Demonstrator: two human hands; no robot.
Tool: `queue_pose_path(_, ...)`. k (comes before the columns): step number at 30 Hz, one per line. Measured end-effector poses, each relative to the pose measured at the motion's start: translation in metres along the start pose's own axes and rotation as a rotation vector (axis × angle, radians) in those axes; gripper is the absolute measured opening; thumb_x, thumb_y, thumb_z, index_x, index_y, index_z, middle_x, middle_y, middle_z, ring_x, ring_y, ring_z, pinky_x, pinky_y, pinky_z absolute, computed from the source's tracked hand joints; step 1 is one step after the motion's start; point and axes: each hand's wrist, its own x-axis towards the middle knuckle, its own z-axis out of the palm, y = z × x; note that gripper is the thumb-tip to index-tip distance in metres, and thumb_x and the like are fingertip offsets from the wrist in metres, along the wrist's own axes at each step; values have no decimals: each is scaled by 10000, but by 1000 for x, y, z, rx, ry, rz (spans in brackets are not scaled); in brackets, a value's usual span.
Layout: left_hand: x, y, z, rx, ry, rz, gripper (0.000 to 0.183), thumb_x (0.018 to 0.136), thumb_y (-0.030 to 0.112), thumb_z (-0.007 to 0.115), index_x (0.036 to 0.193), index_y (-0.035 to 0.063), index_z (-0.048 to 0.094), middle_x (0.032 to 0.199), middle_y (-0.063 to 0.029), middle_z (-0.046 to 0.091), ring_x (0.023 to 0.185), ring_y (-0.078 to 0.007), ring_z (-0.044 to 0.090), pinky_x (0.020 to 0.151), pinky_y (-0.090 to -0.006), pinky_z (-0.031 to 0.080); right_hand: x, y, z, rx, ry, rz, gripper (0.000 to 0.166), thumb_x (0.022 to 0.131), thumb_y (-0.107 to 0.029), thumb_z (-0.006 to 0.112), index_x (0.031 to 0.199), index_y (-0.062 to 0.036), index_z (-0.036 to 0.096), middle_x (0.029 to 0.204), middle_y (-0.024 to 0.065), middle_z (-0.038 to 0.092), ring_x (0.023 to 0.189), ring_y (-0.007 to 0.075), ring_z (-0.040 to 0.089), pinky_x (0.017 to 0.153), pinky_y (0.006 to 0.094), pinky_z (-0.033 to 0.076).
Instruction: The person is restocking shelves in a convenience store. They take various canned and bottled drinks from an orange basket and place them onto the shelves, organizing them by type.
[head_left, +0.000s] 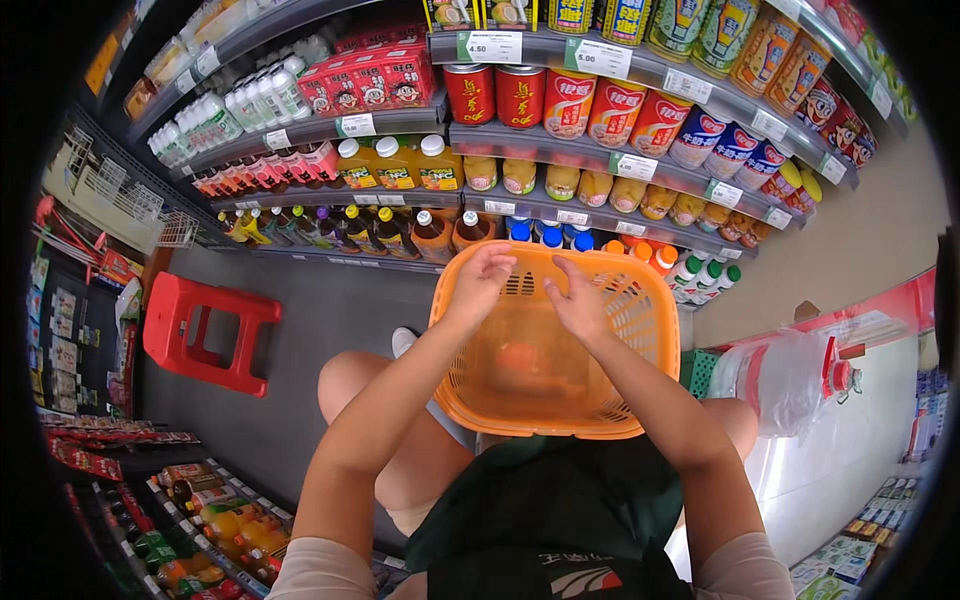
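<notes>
An orange plastic basket (670, 341) with slotted sides sits in front of my body, between my knees. Over its far half hovers my left hand (482, 282), fingers loosely bent and nothing held. My right hand (577, 301) is also above the basket, thumb and fingers spread, holding nothing. A gap separates the two hands. A blurred reddish patch (517, 357) shows at the basket's bottom; whether it lies inside or shows through the plastic, I cannot tell. Just beyond the far rim stand blue-capped bottles (552, 237) and orange-capped bottles (664, 258) on the lowest shelf.
Shelves ahead hold red drink cans (520, 94), jars (562, 182) and juice bottles (392, 163). A red plastic stool (214, 334) lies on its side on the left floor. Large clear plastic bottles (772, 382) stand at right beside a green crate (700, 373). Bottled drinks (240, 525) fill the shelf behind left.
</notes>
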Motion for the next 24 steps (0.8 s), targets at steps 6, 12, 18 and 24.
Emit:
queue_pose_path(6, 25, -7, 4, 296, -11, 33, 309, 874, 82, 545, 1177, 51, 492, 1116, -93, 576, 963, -182, 572, 824, -305, 459, 37, 23, 12, -308, -44, -166, 489, 862, -269, 538, 1287, -57, 421, 1359, 123, 416, 1255, 296, 381, 1016, 394, 352)
queue_pose_path(12, 31, -9, -14, 801, -49, 191, 379, 830, 97, 585, 1190, 47, 475, 1234, -130, 519, 1111, -271, 512, 916, -356, 423, 51, 36, 18, -490, -167, -126, 532, 856, -204, 525, 1352, -120, 350, 1390, 75, 381, 1281, 281, 340, 1030, 388, 344)
queue_pose_path(18, 13, -18, -16, 954, -84, 298, 450, 776, 55, 603, 1203, 66, 462, 1300, -129, 465, 1262, -307, 372, 1037, -389, 331, 37, 36, 13, -401, -156, -182, 586, 806, -113, 564, 1352, -133, 352, 1350, 60, 412, 1255, 270, 355, 1016, 378, 362)
queue_pose_path(24, -10, -18, -11, 890, -68, 339, 454, 742, 7, 595, 1175, 53, 466, 1273, -133, 481, 1243, -322, 386, 1027, -399, 337, 14, 40, 16, -398, -137, -214, 608, 774, -67, 559, 1346, -132, 364, 1345, 39, 409, 1248, 260, 357, 1007, 365, 375)
